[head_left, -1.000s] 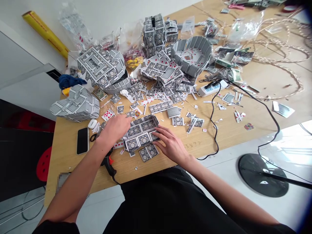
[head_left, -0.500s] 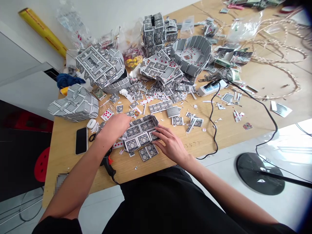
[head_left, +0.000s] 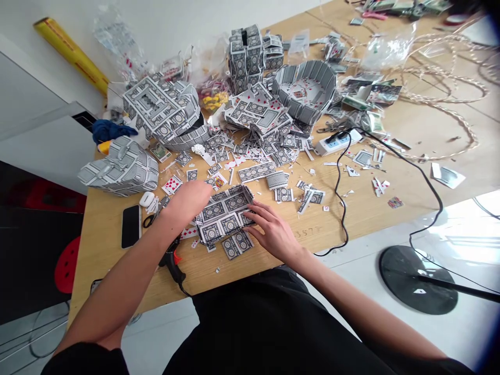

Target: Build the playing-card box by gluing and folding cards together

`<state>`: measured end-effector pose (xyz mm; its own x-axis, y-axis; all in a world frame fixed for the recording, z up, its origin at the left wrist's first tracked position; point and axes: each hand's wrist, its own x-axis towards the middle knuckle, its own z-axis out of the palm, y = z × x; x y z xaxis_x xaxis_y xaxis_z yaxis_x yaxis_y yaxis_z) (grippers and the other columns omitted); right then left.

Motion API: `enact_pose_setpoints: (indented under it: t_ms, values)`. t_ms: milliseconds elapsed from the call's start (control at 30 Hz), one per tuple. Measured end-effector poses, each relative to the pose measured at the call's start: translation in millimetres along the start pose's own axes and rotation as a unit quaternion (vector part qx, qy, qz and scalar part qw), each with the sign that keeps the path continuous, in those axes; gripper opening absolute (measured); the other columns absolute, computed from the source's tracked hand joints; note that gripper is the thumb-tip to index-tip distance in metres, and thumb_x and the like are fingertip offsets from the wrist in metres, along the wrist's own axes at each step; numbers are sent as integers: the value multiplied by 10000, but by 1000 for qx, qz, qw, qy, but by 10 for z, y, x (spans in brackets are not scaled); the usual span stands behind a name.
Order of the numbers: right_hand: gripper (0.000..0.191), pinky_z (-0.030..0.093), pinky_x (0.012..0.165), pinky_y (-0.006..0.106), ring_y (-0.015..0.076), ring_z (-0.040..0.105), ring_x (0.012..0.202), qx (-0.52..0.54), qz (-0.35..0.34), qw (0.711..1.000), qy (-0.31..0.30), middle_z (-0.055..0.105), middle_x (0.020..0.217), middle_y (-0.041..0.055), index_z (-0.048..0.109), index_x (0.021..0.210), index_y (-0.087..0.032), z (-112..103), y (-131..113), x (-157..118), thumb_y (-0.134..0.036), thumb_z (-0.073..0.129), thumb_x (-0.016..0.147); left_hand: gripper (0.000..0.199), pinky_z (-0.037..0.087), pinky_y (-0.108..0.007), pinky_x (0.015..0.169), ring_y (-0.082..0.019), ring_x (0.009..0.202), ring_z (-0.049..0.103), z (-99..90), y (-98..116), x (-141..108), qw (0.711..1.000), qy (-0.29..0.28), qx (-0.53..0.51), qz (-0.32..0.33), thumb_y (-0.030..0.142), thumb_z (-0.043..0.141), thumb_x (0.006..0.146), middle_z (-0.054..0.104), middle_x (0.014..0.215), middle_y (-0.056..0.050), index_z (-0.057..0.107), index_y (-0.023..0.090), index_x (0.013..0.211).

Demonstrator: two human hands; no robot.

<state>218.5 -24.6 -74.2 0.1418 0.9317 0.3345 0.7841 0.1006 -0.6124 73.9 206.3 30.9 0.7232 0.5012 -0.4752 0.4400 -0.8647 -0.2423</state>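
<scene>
A tray-like piece built of patterned playing cards (head_left: 224, 212) lies in front of me near the table's front edge. My left hand (head_left: 193, 200) is closed at its upper left corner; the fingertips are hidden behind the hand. At the right end, my right hand (head_left: 271, 226) rests with its fingers spread against the piece's side. Two joined cards (head_left: 237, 245) lie just below the piece. Under my left forearm is a black glue gun (head_left: 174, 265) with an orange trigger, beside partly covered scissors (head_left: 148, 221).
Card-built baskets (head_left: 160, 109) and a round card bowl (head_left: 307, 91) stand at the back among card scraps. A phone (head_left: 131, 226) lies at left. A power strip (head_left: 339, 141) with a black cable and coiled rope (head_left: 469, 125) are at right.
Both hands hold nearly the same places on the card piece. The view has shifted very slightly.
</scene>
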Motion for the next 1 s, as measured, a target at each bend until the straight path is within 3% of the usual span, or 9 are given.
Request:
enact_pose_setpoints:
  t_ms: [133, 300, 400, 533, 633, 700, 767, 867, 1000]
  values:
    - [347, 579, 1202, 538, 340, 594, 1485, 1, 1, 1000, -1, 730, 1451, 160, 754, 1364, -186, 2, 2, 0, -328, 702, 1051, 322, 611, -416, 861, -367, 991, 802, -3, 20, -15, 1000, 3, -2, -3, 57, 510, 958, 797, 958, -206, 820, 115, 1022]
    - [350, 576, 1205, 542, 339, 594, 1485, 6, 1, 1000, 2, 734, 1443, 162, 756, 1369, -193, 3, 2, 0, -324, 705, 1049, 314, 602, -476, 873, -414, 1030, 789, -11, 43, -68, 999, 27, -14, -23, 60, 502, 954, 788, 1003, -233, 808, 107, 1005]
    - [349, 572, 1210, 537, 335, 595, 1485, 8, 2, 1000, 6, 733, 1445, 158, 754, 1369, -198, 13, 13, 0, -326, 709, 1047, 297, 598, -474, 905, -394, 1087, 777, 34, -23, -160, 998, 48, -37, -33, 151, 510, 1005, 798, 1086, -192, 778, 137, 1135]
    - [347, 556, 1224, 533, 339, 591, 1486, 4, -1, 1000, 2, 727, 1448, 174, 744, 1362, -165, 23, 14, -16, -310, 705, 1050, 391, 588, -404, 970, -296, 1125, 766, 234, -178, -338, 981, 118, -150, -45, 306, 604, 1015, 804, 1229, -97, 677, 234, 1392]
    - [366, 550, 1217, 561, 362, 576, 1493, 5, 1, 1000, -13, 704, 1466, 202, 736, 1364, -150, -46, -52, -15, -324, 712, 1043, 294, 579, -374, 991, -256, 1109, 768, 427, -238, -429, 950, 182, -248, -50, 295, 580, 1040, 814, 1238, -80, 738, 245, 1282]
    - [414, 545, 1193, 623, 403, 560, 1493, -2, 2, 1000, -27, 673, 1498, 221, 741, 1353, -165, -139, -129, 46, -399, 751, 1012, 264, 569, -371, 1020, -247, 1137, 761, 524, -236, -451, 945, 195, -257, -51, 299, 560, 1065, 811, 1260, -77, 763, 238, 1222]
    - [412, 537, 1169, 661, 421, 566, 1472, -6, -10, 999, -39, 672, 1496, 206, 755, 1327, -206, -234, -209, 199, -451, 766, 995, 251, 562, -366, 1035, -242, 1150, 754, 583, -220, -448, 943, 202, -259, -51, 299, 565, 1074, 811, 1261, -72, 773, 231, 1198]
    - [260, 551, 1149, 579, 346, 666, 1337, 19, -58, 996, -66, 733, 1396, 154, 772, 1278, -229, -262, -281, 610, -334, 682, 1058, 244, 563, -357, 1015, -240, 1129, 755, 608, -204, -431, 942, 211, -257, -53, 294, 572, 1081, 817, 1224, -76, 784, 223, 1178]
    - [217, 563, 1063, 441, 282, 723, 1197, 42, -54, 987, -146, 771, 1293, 128, 770, 1235, -197, 12, -258, 1249, -190, 689, 1034, 233, 575, -354, 959, -255, 1080, 763, 585, -196, -434, 947, 206, -239, -54, 264, 590, 1070, 818, 1161, -97, 794, 203, 1166]
